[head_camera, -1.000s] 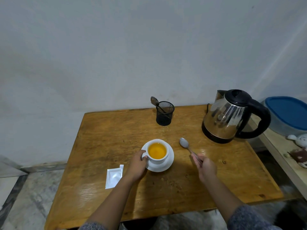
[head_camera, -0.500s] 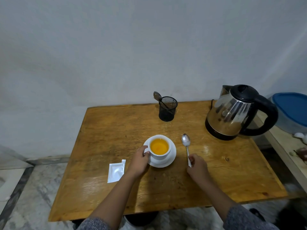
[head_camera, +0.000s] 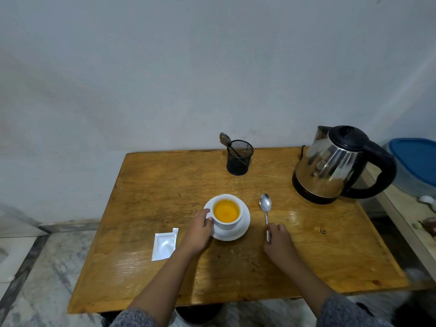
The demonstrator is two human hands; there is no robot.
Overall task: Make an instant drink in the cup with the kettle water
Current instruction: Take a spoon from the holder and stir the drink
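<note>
A white cup point(head_camera: 227, 213) full of orange drink stands on a white saucer point(head_camera: 243, 226) near the middle of the wooden table point(head_camera: 146, 185). My left hand point(head_camera: 198, 230) grips the cup's handle from the left. A metal spoon point(head_camera: 265, 206) lies flat on the table right of the saucer, bowl pointing away. My right hand point(head_camera: 278, 241) rests on the table with its fingers on the spoon's handle end. The steel kettle point(head_camera: 330, 166) with black lid and handle stands at the back right. A torn white sachet point(head_camera: 164, 244) lies left of my left hand.
A black mesh holder point(head_camera: 239, 158) with another spoon in it stands at the table's back edge. Right of the table is a lower bench with a blue-lidded tub point(head_camera: 415, 161). A grey wall rises behind; tiled floor shows at the left.
My right hand has brought the spoon down from a raised, tilted hold and laid it flat on the table beside the saucer. My left hand has stayed on the cup's handle.
</note>
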